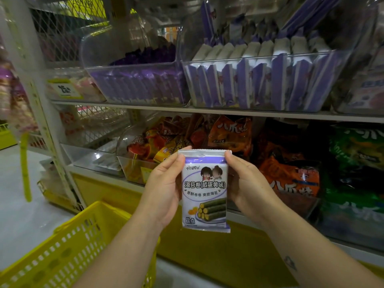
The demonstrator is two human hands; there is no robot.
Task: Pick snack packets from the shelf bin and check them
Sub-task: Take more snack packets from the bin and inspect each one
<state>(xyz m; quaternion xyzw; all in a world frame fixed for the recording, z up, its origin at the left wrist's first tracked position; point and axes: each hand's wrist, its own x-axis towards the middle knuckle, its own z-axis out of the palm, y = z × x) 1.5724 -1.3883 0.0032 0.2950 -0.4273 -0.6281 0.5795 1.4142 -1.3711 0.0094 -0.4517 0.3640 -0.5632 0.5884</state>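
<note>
A white and purple snack packet (204,190) with a seaweed-roll picture stands upright in front of me, its printed face towards the camera. My left hand (164,190) grips its left edge, thumb near the top seal. My right hand (247,188) grips its right edge the same way. On the upper shelf a clear bin (257,59) holds several packets of the same purple and white kind, standing in a row.
A second clear bin (133,67) with purple packets stands left of it. The lower shelf holds orange snack bags (291,175) and green bags (353,163). A yellow shopping basket (68,248) hangs at lower left, by my left forearm. A yellow price tag (63,89) is at left.
</note>
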